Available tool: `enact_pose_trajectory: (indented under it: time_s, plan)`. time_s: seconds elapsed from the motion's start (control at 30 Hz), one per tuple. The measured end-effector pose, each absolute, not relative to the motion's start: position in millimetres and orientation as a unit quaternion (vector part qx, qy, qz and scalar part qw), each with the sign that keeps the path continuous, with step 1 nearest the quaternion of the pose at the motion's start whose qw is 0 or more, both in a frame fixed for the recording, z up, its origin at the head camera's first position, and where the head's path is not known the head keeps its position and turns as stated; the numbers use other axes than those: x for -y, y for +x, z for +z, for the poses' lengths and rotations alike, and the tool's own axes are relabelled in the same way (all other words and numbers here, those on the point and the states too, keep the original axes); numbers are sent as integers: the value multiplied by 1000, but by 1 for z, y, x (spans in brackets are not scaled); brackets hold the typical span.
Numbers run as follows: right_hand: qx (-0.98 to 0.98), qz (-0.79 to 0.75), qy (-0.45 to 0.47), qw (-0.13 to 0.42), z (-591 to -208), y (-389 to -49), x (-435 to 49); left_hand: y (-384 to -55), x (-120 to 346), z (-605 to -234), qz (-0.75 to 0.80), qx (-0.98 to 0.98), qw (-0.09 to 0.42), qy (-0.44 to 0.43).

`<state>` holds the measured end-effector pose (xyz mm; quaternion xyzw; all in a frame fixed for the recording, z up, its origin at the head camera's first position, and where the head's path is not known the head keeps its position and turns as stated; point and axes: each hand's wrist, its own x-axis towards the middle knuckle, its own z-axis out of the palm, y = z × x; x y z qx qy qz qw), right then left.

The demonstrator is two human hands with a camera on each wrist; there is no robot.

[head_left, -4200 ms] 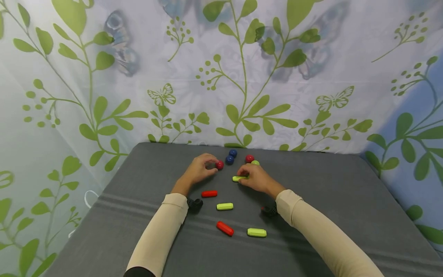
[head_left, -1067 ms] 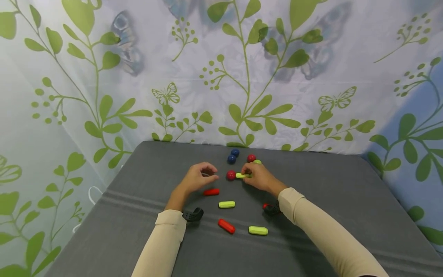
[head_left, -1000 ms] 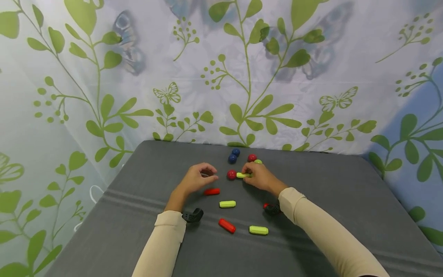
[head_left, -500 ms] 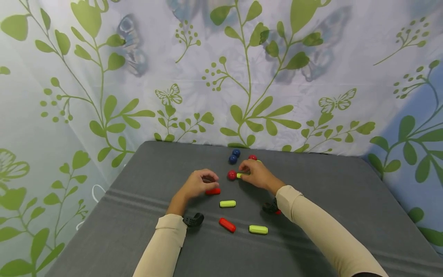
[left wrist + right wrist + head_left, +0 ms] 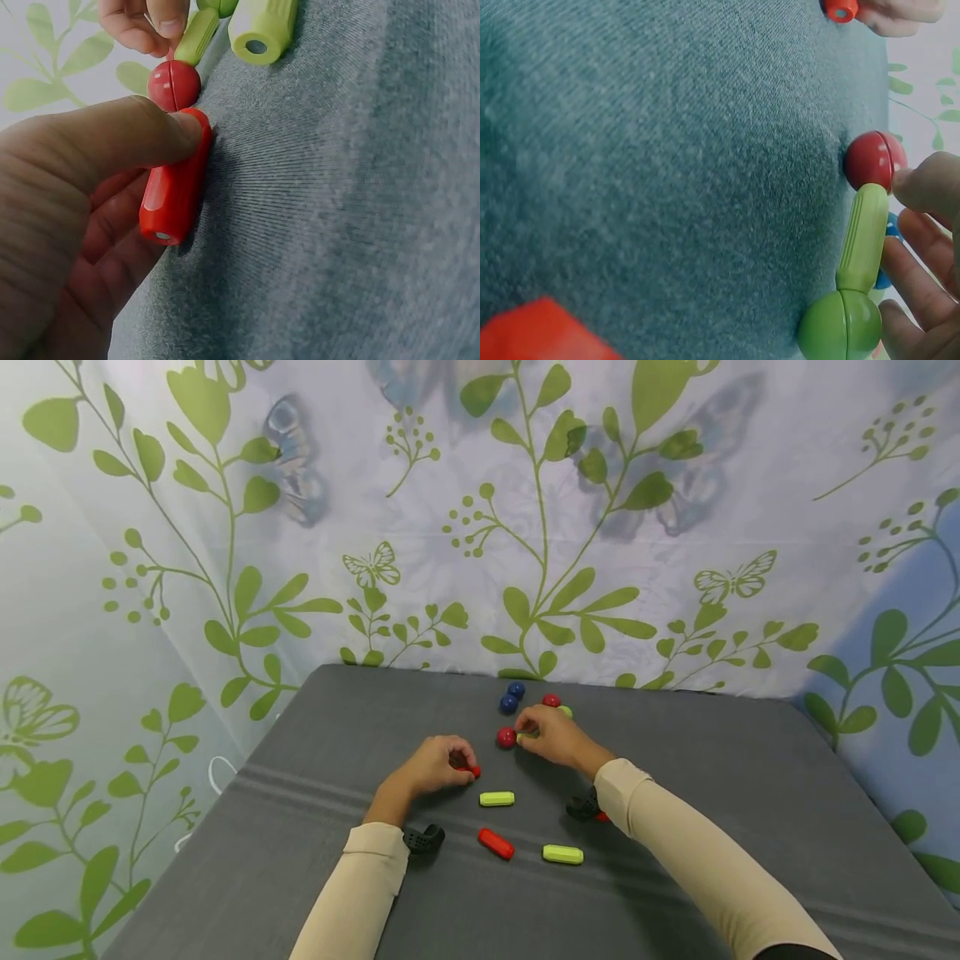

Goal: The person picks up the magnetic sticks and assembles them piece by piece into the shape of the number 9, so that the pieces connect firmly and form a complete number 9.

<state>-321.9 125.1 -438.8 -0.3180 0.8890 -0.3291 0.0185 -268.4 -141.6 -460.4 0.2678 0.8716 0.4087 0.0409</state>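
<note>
In the left wrist view, my left hand (image 5: 97, 165) pinches a red rod (image 5: 169, 191) with a metal tip, lying close over the grey cloth. The rod's far end points to a red ball (image 5: 174, 84). In the right wrist view, a yellow-green rod (image 5: 864, 236) stands between that red ball and a green ball (image 5: 840, 326), its ends right at both. My right hand (image 5: 930, 247) is beside this chain, fingers loosely bent, one fingertip at the red ball. In the head view, my right hand hides most of that rod.
Two blue balls (image 5: 512, 697) and another red ball (image 5: 551, 700) lie farther back on the grey table (image 5: 712, 793). Nearer lie a yellow-green rod (image 5: 497, 799), a red rod (image 5: 496, 843) and a further yellow-green rod (image 5: 562, 854). Another red piece (image 5: 602, 817) shows under my right wrist.
The left hand let go of the red ball, now beside the yellow-green rod, then came nearer and took hold of a red rod. The right hand's fingers shifted left along the yellow-green rod toward the ball.
</note>
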Motion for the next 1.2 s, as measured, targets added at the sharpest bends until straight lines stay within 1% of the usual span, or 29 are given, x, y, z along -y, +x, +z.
enact_pose_trajectory:
  time_s: [0.17, 0.3, 0.47, 0.57, 0.73, 0.93, 1.07, 1.2]
  plan:
    - [-893, -326, -311, 20, -437, -321, -128, -269, 138, -460, 431, -868, 24, 245]
    - [-896, -324, -304, 24, -436, -320, -129, -270, 133, -458, 478, -851, -5, 219]
    - [-898, -314, -307, 15, -434, -319, -128, -274, 120, -456, 497, -846, -40, 189]
    - [-897, -308, -316, 7, -432, -317, -127, -277, 112, -459, 504, -847, -41, 162]
    - [-899, -289, -330, -4, -431, -317, -125, -281, 101, -463, 512, -851, -27, 113]
    - [-904, -268, -333, -14, -430, -319, -122, -283, 89, -457, 519, -851, -29, 73]
    - [-905, -263, -335, -12, -429, -319, -121, -282, 81, -455, 532, -846, -28, 39]
    - [-913, -260, -314, 2, -431, -317, -121, -280, 75, -458, 549, -835, -22, 8]
